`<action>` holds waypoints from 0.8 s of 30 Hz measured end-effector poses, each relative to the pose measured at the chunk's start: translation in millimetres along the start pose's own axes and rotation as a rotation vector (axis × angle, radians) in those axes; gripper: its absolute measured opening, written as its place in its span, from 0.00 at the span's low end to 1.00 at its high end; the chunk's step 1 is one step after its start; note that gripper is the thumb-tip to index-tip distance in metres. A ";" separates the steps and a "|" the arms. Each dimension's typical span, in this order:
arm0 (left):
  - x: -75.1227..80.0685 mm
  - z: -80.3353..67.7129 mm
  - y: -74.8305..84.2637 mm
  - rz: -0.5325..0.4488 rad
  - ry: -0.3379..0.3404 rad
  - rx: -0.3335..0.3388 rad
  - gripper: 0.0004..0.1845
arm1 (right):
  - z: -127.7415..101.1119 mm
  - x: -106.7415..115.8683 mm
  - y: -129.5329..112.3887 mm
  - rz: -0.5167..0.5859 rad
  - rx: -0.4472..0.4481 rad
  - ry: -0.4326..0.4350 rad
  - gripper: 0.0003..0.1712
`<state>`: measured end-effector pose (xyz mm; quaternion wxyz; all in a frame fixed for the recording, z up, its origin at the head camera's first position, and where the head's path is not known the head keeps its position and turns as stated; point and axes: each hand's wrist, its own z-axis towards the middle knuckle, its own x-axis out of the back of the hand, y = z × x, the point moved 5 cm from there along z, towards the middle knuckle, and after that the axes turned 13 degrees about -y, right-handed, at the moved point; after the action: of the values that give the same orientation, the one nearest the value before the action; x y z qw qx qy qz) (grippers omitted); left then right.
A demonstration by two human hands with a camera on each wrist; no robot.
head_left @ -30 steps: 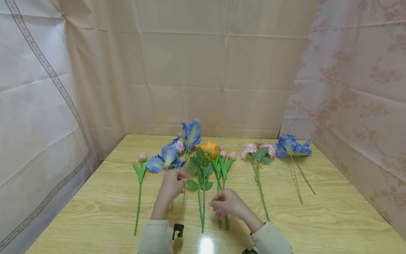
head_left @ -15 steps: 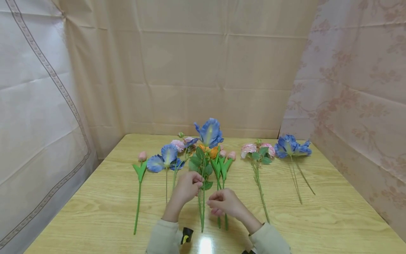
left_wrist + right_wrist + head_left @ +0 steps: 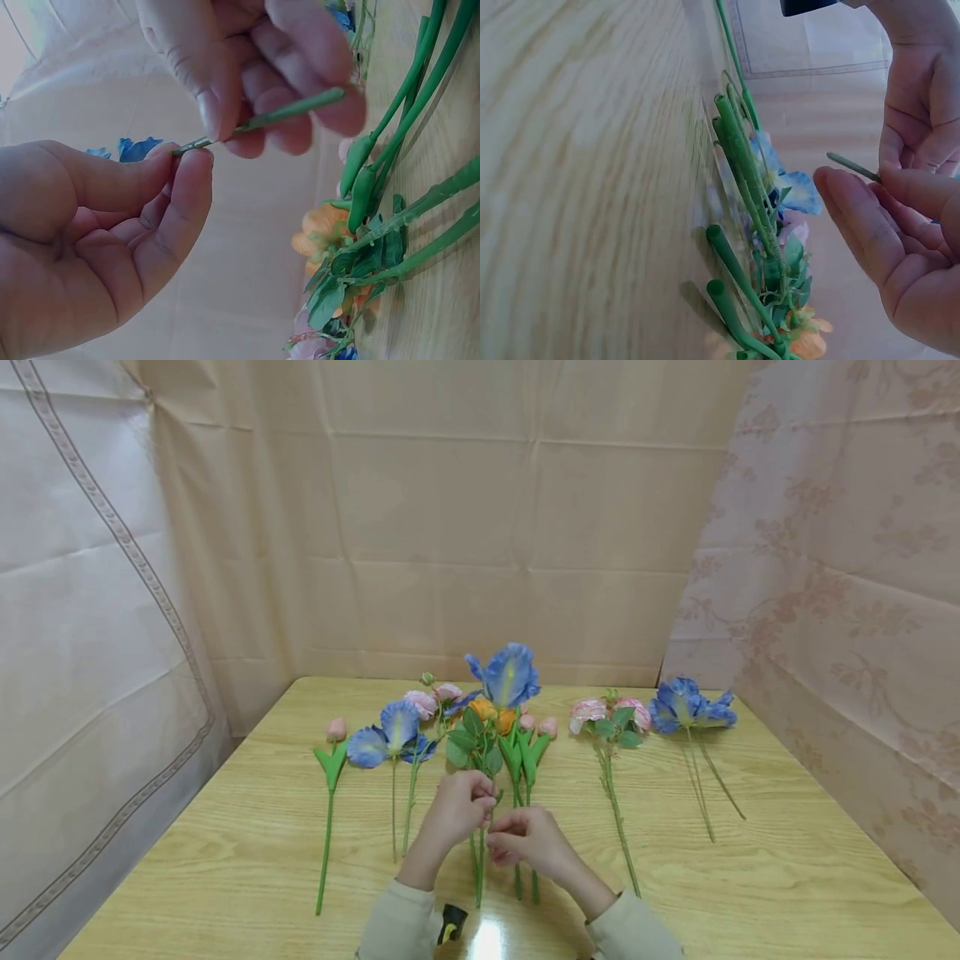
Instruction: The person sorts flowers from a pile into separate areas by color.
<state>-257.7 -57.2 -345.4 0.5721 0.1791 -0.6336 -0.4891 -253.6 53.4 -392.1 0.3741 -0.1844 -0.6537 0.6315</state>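
held stem mid hidden by fingers, sleeves cut off

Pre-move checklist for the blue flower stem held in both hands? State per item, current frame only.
1. Left hand pinches the blue flower stem: ok, the left wrist view shows thumb and forefinger closed on it.
2. Right hand also on that stem: ok, its fingertips pinch the thin green stem further along.
3. Blue flower head lifted off the table: ok, it stands above the orange flower.
4. Stem free of the leafy stems lying below: cannot tell, the hands hide the crossing.
5. Other flowers lie flat and apart: ok, pink bud on the left, pink sprig and blue pair on the right.
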 end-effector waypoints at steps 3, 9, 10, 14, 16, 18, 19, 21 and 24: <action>-1.6 2.5 0.5 0.009 0.008 -0.009 0.02 | -1.3 1.9 -1.6 0.014 0.040 0.030 0.09; -5.4 7.6 0.9 0.007 0.008 -0.010 0.02 | -7.8 4.5 -16.3 0.018 0.083 0.094 0.07; -6.3 8.2 1.0 0.001 0.005 -0.010 0.03 | -8.9 6.3 -16.6 0.023 0.080 0.105 0.07; -9.7 9.1 1.3 -0.002 -0.011 -0.018 0.05 | -13.6 21.7 -8.5 -0.003 0.048 0.189 0.07; -10.2 8.5 1.2 0.014 -0.014 -0.026 0.06 | -16.1 31.1 -3.1 -0.038 0.033 0.235 0.06; -9.6 7.1 0.4 0.039 -0.010 -0.035 0.06 | -18.8 39.5 0.7 -0.086 0.012 0.273 0.06; -8.9 6.2 0.0 0.051 -0.005 -0.037 0.06 | -20.2 43.3 2.6 -0.099 0.001 0.288 0.05; -7.7 4.2 -1.5 0.068 0.003 -0.036 0.06 | -23.3 51.5 6.2 -0.118 -0.028 0.317 0.04; -7.2 2.4 -3.3 0.089 0.004 -0.040 0.06 | -32.2 67.0 10.6 -0.152 -0.087 0.378 0.03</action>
<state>-258.9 -52.1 -351.7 0.5982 0.1401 -0.6297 -0.4755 -276.6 124.8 -387.7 0.5284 -0.2658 -0.6106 0.5267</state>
